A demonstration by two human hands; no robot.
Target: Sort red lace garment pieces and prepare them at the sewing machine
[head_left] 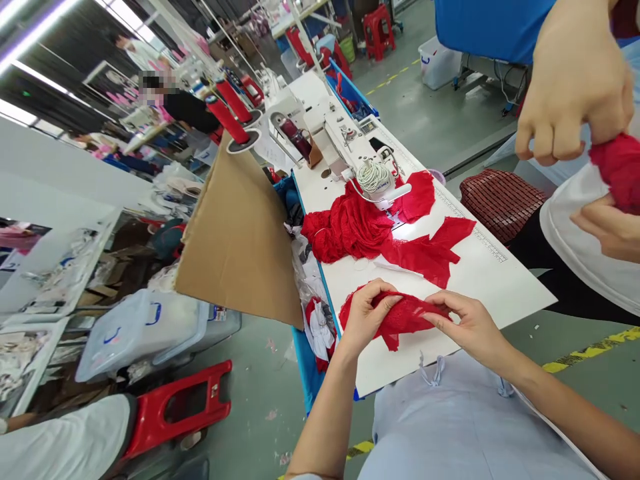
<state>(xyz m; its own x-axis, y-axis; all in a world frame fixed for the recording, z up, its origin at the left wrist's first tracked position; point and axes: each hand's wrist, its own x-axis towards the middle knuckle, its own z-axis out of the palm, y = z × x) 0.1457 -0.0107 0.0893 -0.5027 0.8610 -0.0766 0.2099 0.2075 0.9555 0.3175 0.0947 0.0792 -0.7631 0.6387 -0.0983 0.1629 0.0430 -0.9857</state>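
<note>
Between my two hands a piece of red lace fabric (pixel 400 315) is stretched, just above the near end of the white sewing table (pixel 500 287). My left hand (pixel 371 313) pinches its left part between thumb and fingers. At the right end, my right hand (pixel 463 323) grips the edge in the same way. Beyond them, a bunched heap of red lace (pixel 350 227) lies by the sewing machine (pixel 377 183). Flat red cut pieces (pixel 435 250) rest on the tabletop to its right, and another red piece (pixel 419 197) lies beside the machine head.
A tall cardboard sheet (pixel 245 247) stands along the table's left side. On the right, a co-worker's hands (pixel 575 80) hold red fabric (pixel 620 173) close to the table. Red thread cones (pixel 230 120) stand at the back. A red stool (pixel 180 410) and plastic bins (pixel 145 327) are at lower left.
</note>
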